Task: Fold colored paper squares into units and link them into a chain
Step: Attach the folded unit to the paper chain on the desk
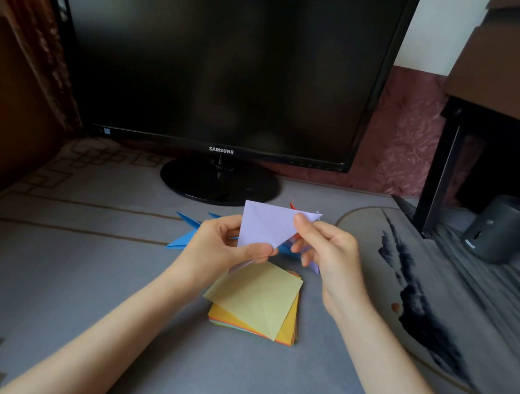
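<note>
Both hands pinch the lavender paper (pixel 265 226), folded to a triangle, in the air just above the stack of coloured squares (pixel 259 307) on the tabletop (pixel 81 273): the left hand (pixel 223 247) at its lower point, the right hand (pixel 327 250) with fingers (pixel 302 224) curled on its upper right corner. For a clean unit, I would match the corners exactly before pressing the crease flat (blue folded units (pixel 186 237) lie behind). The monitor (pixel 228 63) reads SAMSUNG; the marking on the dark cylinder (pixel 501 227) is illegible.
</note>
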